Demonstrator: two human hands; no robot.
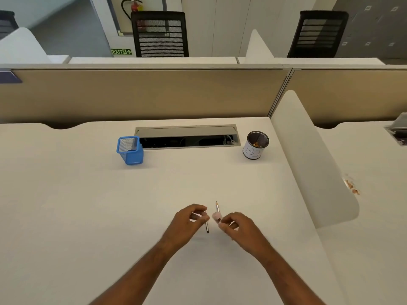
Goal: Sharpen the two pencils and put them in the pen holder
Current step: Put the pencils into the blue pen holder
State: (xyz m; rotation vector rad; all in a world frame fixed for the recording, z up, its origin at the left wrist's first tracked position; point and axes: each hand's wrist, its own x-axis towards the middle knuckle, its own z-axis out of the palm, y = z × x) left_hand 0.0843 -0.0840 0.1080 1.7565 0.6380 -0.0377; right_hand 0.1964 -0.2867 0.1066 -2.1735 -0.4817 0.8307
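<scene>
My left hand (189,223) pinches a dark pencil (207,227) near its upper end, and the lower end points back toward me. Just to its right, my right hand (240,227) holds a small pink sharpener (216,216) at its fingertips. A second pencil (217,208) sticks out beyond the sharpener with its sharpened tip pointing away from me. I cannot tell whether it lies on the desk or is held. The blue mesh pen holder (130,151) stands empty at the far left of the desk.
A round black mesh cup (255,148) wrapped in white paper, with shavings inside, stands at the far right. An open cable tray (187,137) sits between the two containers. A white divider panel (312,164) bounds the desk (88,205) on the right, a tan partition at the back.
</scene>
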